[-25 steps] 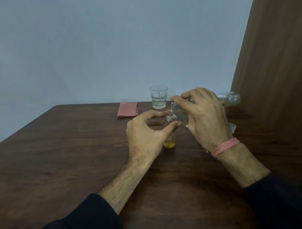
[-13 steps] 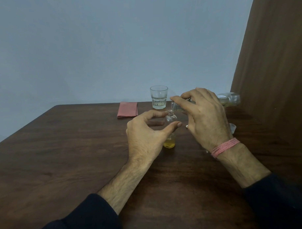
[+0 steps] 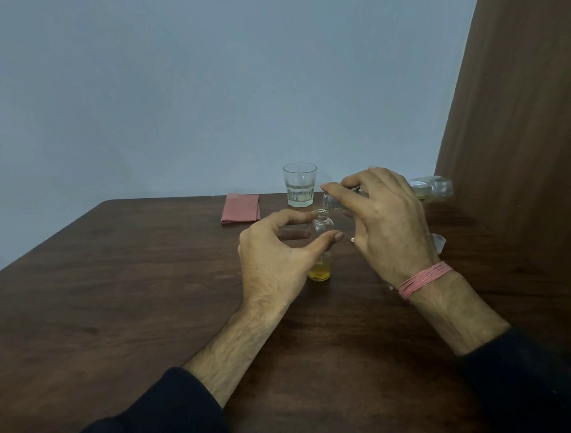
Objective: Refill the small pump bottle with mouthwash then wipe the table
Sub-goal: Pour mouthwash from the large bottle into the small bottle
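Note:
A small clear bottle (image 3: 321, 228) stands uncapped on the dark wooden table (image 3: 119, 303), with a little yellow liquid at its bottom. My left hand (image 3: 276, 258) curls round it, thumb and fingers at its sides. My right hand (image 3: 388, 222) grips a larger clear mouthwash bottle (image 3: 433, 188), tipped nearly flat, its mouth just above the small bottle's neck. A folded pink cloth (image 3: 241, 208) lies at the table's far edge.
A drinking glass (image 3: 300, 185) with a little clear liquid stands behind the bottles. A small translucent cap (image 3: 438, 241) lies on the table right of my right hand. A brown panel (image 3: 518, 143) rises along the right side.

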Demonstrator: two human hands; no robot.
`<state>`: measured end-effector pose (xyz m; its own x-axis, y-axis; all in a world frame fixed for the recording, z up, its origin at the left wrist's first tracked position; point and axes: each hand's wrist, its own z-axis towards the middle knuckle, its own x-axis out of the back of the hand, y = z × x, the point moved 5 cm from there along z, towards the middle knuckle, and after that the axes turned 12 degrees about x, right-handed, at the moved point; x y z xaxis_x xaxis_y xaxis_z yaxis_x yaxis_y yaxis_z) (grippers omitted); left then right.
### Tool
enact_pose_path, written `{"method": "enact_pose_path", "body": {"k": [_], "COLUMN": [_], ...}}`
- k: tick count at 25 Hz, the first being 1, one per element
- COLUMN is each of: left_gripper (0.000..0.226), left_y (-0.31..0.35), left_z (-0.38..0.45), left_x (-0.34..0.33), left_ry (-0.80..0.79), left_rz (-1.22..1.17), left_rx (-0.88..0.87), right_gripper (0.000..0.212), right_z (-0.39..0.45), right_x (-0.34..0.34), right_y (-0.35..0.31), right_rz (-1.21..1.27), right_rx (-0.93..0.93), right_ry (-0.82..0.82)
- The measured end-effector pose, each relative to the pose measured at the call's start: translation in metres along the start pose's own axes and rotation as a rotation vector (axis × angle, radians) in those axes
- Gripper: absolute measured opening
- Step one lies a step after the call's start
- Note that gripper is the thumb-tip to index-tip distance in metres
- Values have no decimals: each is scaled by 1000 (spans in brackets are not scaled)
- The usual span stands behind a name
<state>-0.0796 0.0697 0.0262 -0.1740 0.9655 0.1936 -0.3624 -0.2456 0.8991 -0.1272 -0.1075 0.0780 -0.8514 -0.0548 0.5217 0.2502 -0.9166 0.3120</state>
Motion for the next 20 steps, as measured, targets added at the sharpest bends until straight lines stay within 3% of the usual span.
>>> {"method": "enact_pose_path", "body": {"k": [20], "left_gripper": [49], "left_y": [0], "left_z": [0], "left_x": [0], "left_ry": [-2], "left_rz": [-6], "left_rx": [21], "right_gripper": [70], "right_z": [2], "right_x": [2], "right_y": [-1], "right_rz": [6], "right_rx": [-2], "right_ry": [-13]}}
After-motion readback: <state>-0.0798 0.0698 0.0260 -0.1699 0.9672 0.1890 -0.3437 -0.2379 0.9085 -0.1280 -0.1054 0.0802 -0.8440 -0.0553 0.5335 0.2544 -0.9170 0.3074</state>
